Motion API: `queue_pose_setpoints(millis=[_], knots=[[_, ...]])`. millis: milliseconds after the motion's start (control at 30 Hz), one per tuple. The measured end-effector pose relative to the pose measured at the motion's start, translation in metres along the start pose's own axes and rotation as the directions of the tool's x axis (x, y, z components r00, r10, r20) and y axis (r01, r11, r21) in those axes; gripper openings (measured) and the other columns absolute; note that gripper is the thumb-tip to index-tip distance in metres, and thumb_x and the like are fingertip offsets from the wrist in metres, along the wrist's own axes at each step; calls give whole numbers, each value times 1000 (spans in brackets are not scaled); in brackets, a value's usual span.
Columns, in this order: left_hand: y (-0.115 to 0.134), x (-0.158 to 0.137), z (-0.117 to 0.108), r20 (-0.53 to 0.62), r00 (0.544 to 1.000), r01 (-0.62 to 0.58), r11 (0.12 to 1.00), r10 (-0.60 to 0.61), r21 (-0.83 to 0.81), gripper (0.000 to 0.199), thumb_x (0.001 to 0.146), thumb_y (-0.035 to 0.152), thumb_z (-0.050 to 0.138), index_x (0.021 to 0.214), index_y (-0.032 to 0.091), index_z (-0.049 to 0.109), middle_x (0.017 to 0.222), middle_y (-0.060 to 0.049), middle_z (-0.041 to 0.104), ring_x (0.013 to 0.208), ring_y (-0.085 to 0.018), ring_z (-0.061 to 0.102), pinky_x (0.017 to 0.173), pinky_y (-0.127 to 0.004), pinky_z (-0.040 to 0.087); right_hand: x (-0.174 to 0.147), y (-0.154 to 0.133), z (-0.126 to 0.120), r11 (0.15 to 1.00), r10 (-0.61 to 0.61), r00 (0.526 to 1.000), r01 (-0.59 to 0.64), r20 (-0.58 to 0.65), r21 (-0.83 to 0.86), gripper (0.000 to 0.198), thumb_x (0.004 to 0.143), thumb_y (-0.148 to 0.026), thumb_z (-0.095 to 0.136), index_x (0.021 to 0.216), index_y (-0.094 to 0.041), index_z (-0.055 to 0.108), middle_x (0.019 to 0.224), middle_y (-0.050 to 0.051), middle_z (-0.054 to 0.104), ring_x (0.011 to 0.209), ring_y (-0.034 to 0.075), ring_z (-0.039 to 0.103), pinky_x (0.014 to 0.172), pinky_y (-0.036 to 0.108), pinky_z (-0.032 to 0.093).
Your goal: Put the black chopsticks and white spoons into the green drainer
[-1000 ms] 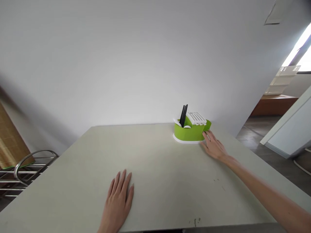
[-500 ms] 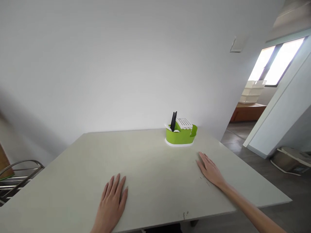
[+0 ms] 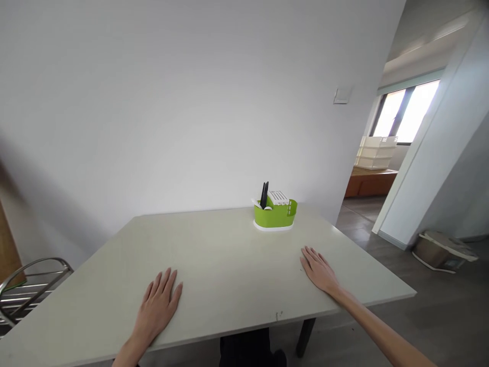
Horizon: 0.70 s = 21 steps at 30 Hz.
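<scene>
We had our left hand (image 3: 157, 307) flat on the table (image 3: 221, 265), unclenched and empty, fingers slightly parted; our right hand (image 3: 319, 270) lay likewise. The green caddy (image 3: 272, 219) stood beyond our right hand, apart from it, near the wall (image 3: 171, 127). Left of our left hand was a rack (image 3: 40, 294); past our right, a window (image 3: 420, 109).

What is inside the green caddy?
The green caddy holds black sticks and white spoon-like pieces at its left end; a slotted white cover sits over the middle. The front wall hides the sticks' lower ends; what lies under the cover can't be seen.
</scene>
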<state>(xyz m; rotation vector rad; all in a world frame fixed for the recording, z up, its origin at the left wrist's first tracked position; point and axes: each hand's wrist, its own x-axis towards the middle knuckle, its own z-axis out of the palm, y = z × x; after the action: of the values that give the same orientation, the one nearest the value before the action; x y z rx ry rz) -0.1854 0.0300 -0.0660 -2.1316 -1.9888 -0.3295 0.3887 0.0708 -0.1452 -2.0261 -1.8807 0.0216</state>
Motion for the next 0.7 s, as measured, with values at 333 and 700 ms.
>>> queue_pose_setpoints(millis=[333, 700], knots=[[-23, -5, -6, 95, 991, -90, 995, 93, -35, 74, 101, 58, 27, 164, 21, 40, 170, -5, 35, 159, -28, 29, 128, -48, 27, -15, 1, -6, 999, -34, 999, 34, 12, -1, 67, 106, -49, 26, 160, -14, 47, 169, 10, 40, 158, 25, 33, 130, 44, 24], [-14, -14, -10, 33, 991, 126, 989, -129, 71, 82, 96, 55, 28, 159, 6, 47, 168, -20, 38, 157, -36, 33, 125, -55, 30, -15, -4, -8, 1000, -26, 999, 26, -23, 5, 64, 106, -47, 28, 158, -17, 50, 168, 8, 42, 157, 25, 34, 129, 46, 26]])
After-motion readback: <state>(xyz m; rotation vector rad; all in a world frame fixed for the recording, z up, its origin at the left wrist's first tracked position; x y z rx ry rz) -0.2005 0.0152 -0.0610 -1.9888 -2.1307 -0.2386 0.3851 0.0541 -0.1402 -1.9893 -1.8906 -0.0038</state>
